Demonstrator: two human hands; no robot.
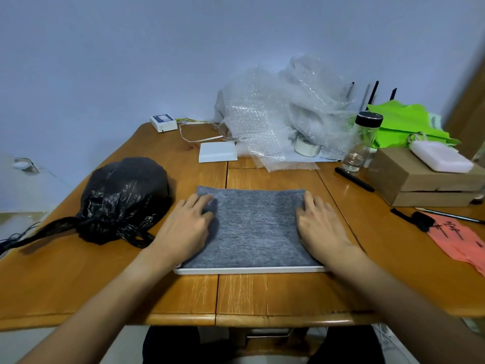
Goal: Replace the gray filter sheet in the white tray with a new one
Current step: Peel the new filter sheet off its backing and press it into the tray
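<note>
A gray felt filter sheet (253,227) lies flat over the white tray (249,270), of which only the near rim shows. My left hand (187,227) rests on the sheet's left edge with fingers spread and lightly bent. On the sheet's right edge my right hand (319,227) presses down, fingers extended. Neither hand curls round the sheet.
A tied black plastic bag (123,200) sits left of the tray. Behind are a white flat box (217,151), bubble wrap (286,114) with a tape roll (307,147), a glass bottle (363,143), cardboard boxes (425,179), a black pen (354,179) and pink paper (459,240).
</note>
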